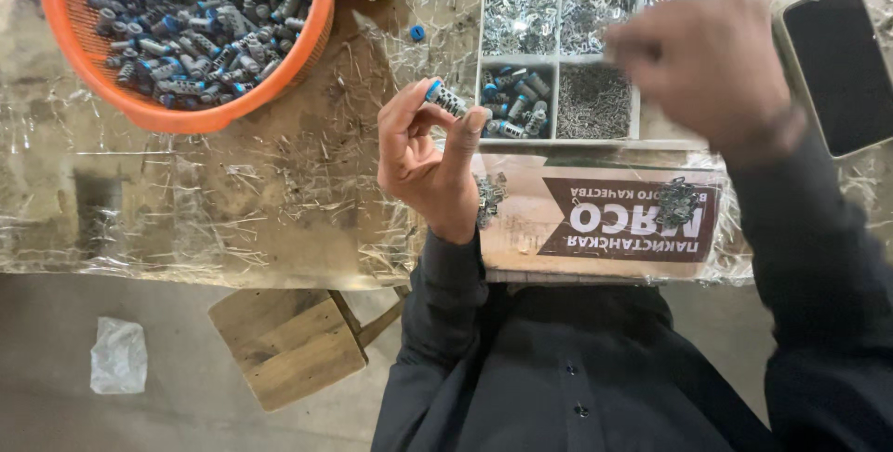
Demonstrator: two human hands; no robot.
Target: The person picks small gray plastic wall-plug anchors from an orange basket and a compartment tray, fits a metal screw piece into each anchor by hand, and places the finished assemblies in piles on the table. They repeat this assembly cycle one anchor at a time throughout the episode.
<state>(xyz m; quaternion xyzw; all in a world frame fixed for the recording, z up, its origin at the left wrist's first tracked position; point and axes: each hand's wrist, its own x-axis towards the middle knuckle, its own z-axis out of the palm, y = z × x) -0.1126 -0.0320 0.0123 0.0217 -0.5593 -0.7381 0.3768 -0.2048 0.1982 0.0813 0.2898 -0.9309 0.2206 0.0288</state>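
A dark sleeve [446, 294] is running up from the bottom of the view to the left hand [430, 159], which is pinching a small grey part with a blue cap [446, 98] between thumb and fingertips, raised just above the table's near half and just left of the tray. The right hand [702, 66] is hovering blurred over the tray's right side; whether it is grasping anything cannot be told. Below the table's edge, a wooden stool [288, 340] and a crumpled bit of plastic [118, 355] are sitting on the floor.

On the table [233, 192], which is lying under wrinkled clear plastic, a printed cardboard sheet [605, 219] is resting near the person, with small clumps of metal bits on it. Just beyond it, a white divided tray [558, 57] is holding metal clips and springs in several compartments, and more blue-capped parts in its near-left one. A dark phone [842, 66] is lying to the right of the tray. At the far left, an orange basket [177, 115] is sitting heaped with the same grey and blue parts.
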